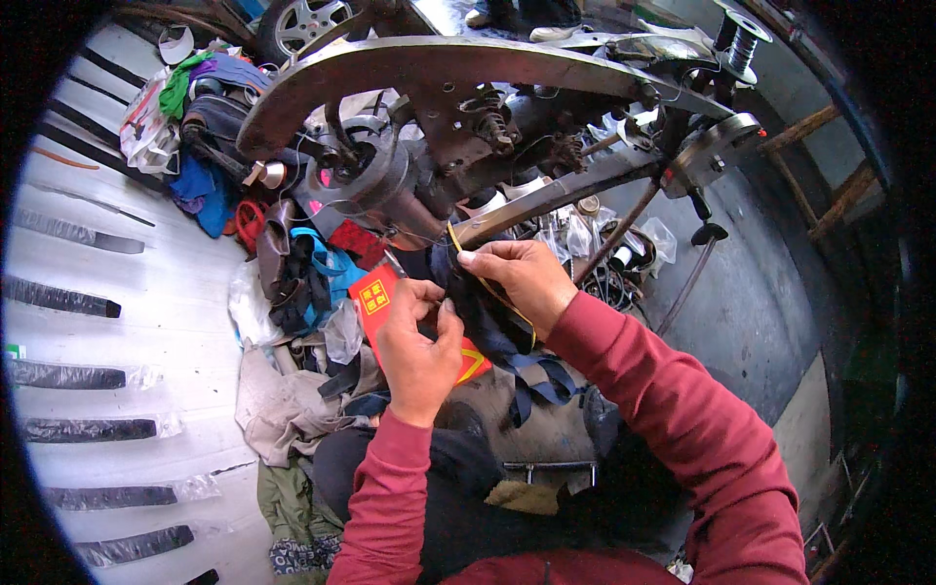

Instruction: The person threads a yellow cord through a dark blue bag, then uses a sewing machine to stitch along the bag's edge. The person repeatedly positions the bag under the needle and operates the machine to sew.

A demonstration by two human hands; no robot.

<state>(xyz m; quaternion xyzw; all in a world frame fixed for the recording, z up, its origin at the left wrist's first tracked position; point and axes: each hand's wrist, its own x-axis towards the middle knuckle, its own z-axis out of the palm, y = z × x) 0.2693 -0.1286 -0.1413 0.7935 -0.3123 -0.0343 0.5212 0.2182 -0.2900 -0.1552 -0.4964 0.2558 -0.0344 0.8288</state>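
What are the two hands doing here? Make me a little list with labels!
left hand: left hand pinches a red packet
right hand: right hand pinches a yellow strip against dark blue fabric
above hands: big old metal machine with a thread spool
left side: pile of cloth and bags
sleeves: dark red

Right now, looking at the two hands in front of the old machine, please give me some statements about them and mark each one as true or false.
1. The left hand touches a red packet. True.
2. The right hand pinches a blue thread. False: it is a yellow thread.
3. Both sleeves are red. True.
4. The hands work on a bare wooden table. False: dark blue straps and cloth scraps lie under them.
5. A thread spool stands at the upper right. True.
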